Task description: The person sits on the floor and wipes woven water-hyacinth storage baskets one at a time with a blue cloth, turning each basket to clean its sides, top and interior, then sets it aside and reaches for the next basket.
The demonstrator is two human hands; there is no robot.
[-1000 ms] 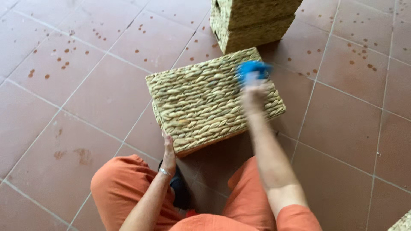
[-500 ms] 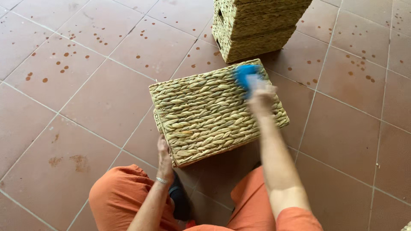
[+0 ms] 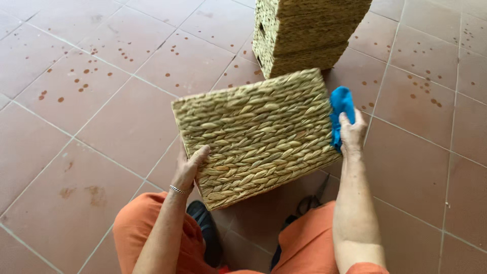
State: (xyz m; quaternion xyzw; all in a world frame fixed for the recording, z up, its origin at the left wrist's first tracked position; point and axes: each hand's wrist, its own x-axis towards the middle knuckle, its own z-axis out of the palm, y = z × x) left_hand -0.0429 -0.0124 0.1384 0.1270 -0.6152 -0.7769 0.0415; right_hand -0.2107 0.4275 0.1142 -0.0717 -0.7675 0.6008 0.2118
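A woven straw basket [image 3: 256, 134] stands upside down on the tiled floor in front of my knees, its flat bottom facing up. My left hand [image 3: 190, 167], with a thin bracelet at the wrist, grips the basket's near left edge. My right hand [image 3: 351, 133] presses a blue cloth [image 3: 341, 109] against the basket's right side.
A stack of similar woven baskets [image 3: 304, 33] stands just behind the one I hold. Reddish floor tiles [image 3: 96, 122] with dark spots spread all around. My orange trousers [image 3: 152, 238] and dark shoes fill the bottom. A pair of scissors [image 3: 309, 202] lies under the basket's near right corner.
My right hand with the blue cloth has slid off the basket's top far corner and down onto its right side. The left hand has kept its hold on the near left edge.
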